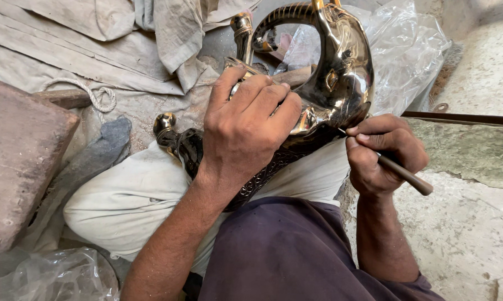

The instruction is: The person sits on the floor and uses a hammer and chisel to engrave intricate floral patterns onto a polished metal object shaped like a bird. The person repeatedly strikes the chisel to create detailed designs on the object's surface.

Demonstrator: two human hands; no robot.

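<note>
A shiny brass bird-shaped ornament [340, 72] with a curved neck rests across my lap, on my pale trouser leg [134, 195]. My left hand [246, 128] is clamped over its middle and holds it steady. My right hand [382, 150] grips a thin engraving tool [404, 175] with a wooden handle. The tool's metal tip touches the ornament's lower right side. The ornament's dark patterned base [262, 175] shows under my left wrist. A brass knob [165, 122] sticks out at the left.
A reddish stone block [23, 161] stands at the left. Grey cloths [123, 44] and a coil of rope [98, 97] lie behind. Clear plastic sheeting [410, 50] sits behind the ornament, with more at bottom left [50, 276]. Rough concrete floor [463, 223] lies to the right.
</note>
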